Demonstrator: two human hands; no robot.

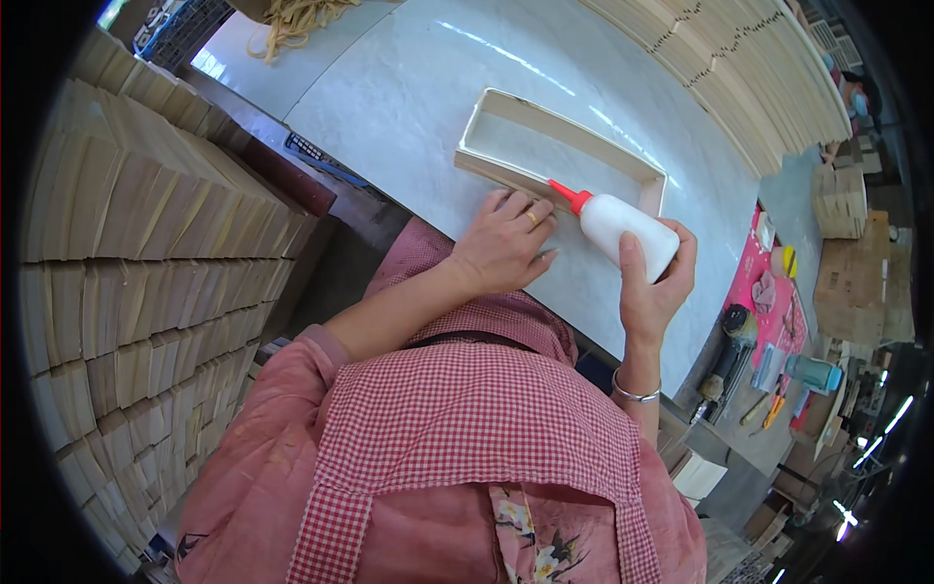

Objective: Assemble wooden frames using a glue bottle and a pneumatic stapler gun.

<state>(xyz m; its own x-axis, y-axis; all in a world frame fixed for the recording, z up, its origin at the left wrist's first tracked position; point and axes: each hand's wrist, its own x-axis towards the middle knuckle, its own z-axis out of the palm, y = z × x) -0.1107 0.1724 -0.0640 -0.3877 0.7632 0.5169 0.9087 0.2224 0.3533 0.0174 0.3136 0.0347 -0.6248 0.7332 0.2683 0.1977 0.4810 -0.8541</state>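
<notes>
Head view looks down on a person in a pink shirt and red-checked apron working at a pale grey surface (409, 107). Just ahead of both hands lies a shallow, open wooden frame (559, 146), rectangular, its long axis running from upper left to lower right across the picture. The right hand (654, 282) is wrapped around a white glue bottle (628, 234), thumb along its side, the bottle tilted so that its red nozzle (569, 197) points up and left and meets the frame's near long rail. The left hand (504, 243), a ring on one finger, lies with fingers loosely spread, holding nothing; its fingertips rest at that same near rail, just left of the nozzle. Both hands are thus close against the frame's near edge, the left slightly nearer the frame's middle, the right toward its lower-right end. A silver bangle (634, 392) circles the right wrist. Tall stacks of cut wooden pieces (146, 253) rise on the left, and a fanned row of thin wooden slats (739, 68) curves along the far right of the surface. A lower bench to the right carries a pink mat (769, 292), a power tool (730, 350) and small hand tools, and coiled cord (292, 19) lies at the top.
</notes>
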